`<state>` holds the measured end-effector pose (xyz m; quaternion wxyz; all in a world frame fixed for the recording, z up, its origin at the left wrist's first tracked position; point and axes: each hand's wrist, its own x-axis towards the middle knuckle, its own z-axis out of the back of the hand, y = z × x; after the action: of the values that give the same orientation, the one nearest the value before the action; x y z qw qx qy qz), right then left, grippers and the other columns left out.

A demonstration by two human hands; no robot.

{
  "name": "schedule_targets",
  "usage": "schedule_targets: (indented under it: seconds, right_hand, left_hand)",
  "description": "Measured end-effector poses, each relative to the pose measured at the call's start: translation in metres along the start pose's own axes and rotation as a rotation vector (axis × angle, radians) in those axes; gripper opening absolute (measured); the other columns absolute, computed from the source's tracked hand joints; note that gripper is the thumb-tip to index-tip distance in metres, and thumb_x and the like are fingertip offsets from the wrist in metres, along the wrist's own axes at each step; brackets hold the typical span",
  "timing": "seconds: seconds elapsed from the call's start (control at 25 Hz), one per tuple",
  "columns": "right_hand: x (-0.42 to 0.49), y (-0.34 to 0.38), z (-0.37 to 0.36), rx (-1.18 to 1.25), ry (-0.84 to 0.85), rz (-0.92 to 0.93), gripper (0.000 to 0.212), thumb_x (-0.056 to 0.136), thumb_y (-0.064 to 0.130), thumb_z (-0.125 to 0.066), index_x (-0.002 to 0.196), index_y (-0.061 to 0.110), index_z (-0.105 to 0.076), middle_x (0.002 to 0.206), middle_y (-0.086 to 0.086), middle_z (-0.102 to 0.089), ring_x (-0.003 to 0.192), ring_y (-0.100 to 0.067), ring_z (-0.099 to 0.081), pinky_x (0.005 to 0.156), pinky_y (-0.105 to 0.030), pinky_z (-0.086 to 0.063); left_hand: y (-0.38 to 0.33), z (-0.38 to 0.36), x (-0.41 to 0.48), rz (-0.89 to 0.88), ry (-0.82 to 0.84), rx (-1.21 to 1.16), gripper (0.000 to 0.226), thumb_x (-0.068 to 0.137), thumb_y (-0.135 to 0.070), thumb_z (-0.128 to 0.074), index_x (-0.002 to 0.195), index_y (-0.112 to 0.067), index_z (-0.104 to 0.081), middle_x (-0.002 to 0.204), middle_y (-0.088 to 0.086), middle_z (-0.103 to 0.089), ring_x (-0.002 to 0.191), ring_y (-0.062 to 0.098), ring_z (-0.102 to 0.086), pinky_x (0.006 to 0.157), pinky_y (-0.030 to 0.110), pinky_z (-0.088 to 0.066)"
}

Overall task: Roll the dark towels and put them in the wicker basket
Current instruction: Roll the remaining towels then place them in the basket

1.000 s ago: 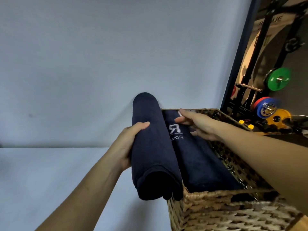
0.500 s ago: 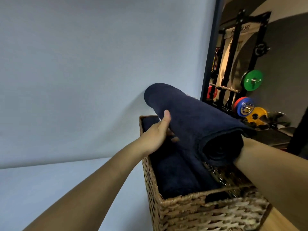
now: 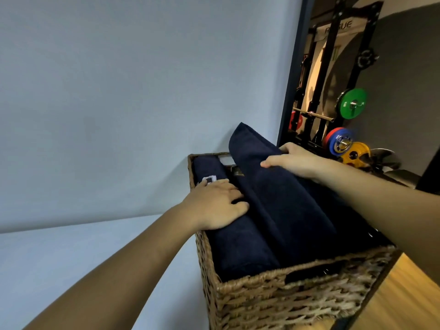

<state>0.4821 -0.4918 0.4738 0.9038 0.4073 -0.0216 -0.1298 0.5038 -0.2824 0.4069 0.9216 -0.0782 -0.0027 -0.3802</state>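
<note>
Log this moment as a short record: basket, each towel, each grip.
basket: brown woven wicker basket, holds both towels
left towel: rolled dark navy towel with white logo, lying inside
right towel: second rolled dark navy towel, far end raised above rim
left grip: bare hand pressing flat on left towel
right grip: bare hand holding right towel near raised end

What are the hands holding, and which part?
The right hand grips the tilted dark rolled towel across its top, near the raised far end. The left hand only presses on the other dark rolled towel in the wicker basket.
</note>
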Motion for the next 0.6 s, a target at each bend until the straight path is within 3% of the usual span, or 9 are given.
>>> schedule_targets:
  seconds: [0.12,0.2,0.32,0.48,0.56,0.6]
  right_hand:
    - [-0.008,-0.013,-0.055,-0.604,-0.067,0.004,0.083,0.075,0.053,-0.07,0.139,0.023,-0.029,0.131,-0.009,-0.048,0.111,-0.029,-0.056,0.079,-0.035,-0.046]
    - [-0.006,-0.008,-0.082,-0.759,0.002,-0.023,0.082,0.083,0.052,-0.062,0.145,0.025,-0.016,0.141,-0.017,-0.034,0.119,-0.039,-0.05,0.083,-0.04,-0.044]
    - [0.003,0.003,-0.054,-0.472,0.173,-0.045,0.089,0.082,0.047,-0.067,0.152,0.022,-0.018,0.148,-0.012,-0.035,0.118,-0.027,-0.048,0.09,-0.035,-0.044]
    - [-0.006,-0.027,-0.035,-0.056,0.211,-0.207,0.095,0.073,0.056,-0.075,0.15,0.024,-0.028,0.141,-0.006,-0.048,0.106,-0.022,-0.056,0.078,-0.033,-0.049]
    - [-0.008,-0.028,-0.049,-0.044,0.217,-0.254,0.106,0.063,0.059,-0.079,0.148,0.022,-0.029,0.135,-0.007,-0.052,0.104,-0.025,-0.06,0.077,-0.035,-0.054]
    - [-0.004,-0.025,-0.054,-0.115,0.19,-0.225,0.111,0.059,0.06,-0.078,0.149,0.019,-0.026,0.135,-0.008,-0.052,0.107,-0.026,-0.06,0.083,-0.037,-0.054]
  left_hand:
    - [-0.001,0.001,0.002,-0.004,-0.011,0.008,0.047,0.099,-0.052,-0.03,0.136,-0.034,-0.053,0.149,-0.013,-0.043,0.146,0.011,-0.021,0.12,0.047,-0.01]
    - [0.0,-0.001,0.001,-0.017,-0.016,0.007,0.046,0.098,-0.051,-0.029,0.129,-0.033,-0.058,0.142,-0.013,-0.05,0.142,0.012,-0.028,0.119,0.048,-0.014]
    - [0.001,-0.001,0.001,0.0,-0.015,-0.017,0.044,0.097,-0.048,-0.031,0.126,-0.03,-0.059,0.137,-0.011,-0.053,0.137,0.012,-0.033,0.118,0.045,-0.017]
    - [-0.003,0.002,-0.002,-0.001,-0.028,-0.02,0.044,0.097,-0.048,-0.033,0.129,-0.03,-0.057,0.139,-0.011,-0.052,0.136,0.011,-0.035,0.119,0.046,-0.016]
    - [-0.003,0.002,-0.002,0.014,-0.015,-0.027,0.044,0.097,-0.049,-0.033,0.128,-0.031,-0.058,0.138,-0.01,-0.052,0.137,0.013,-0.035,0.119,0.045,-0.016]
    - [-0.003,0.002,-0.002,0.024,-0.013,-0.032,0.043,0.096,-0.049,-0.033,0.126,-0.031,-0.058,0.135,-0.01,-0.054,0.136,0.015,-0.037,0.118,0.045,-0.017]
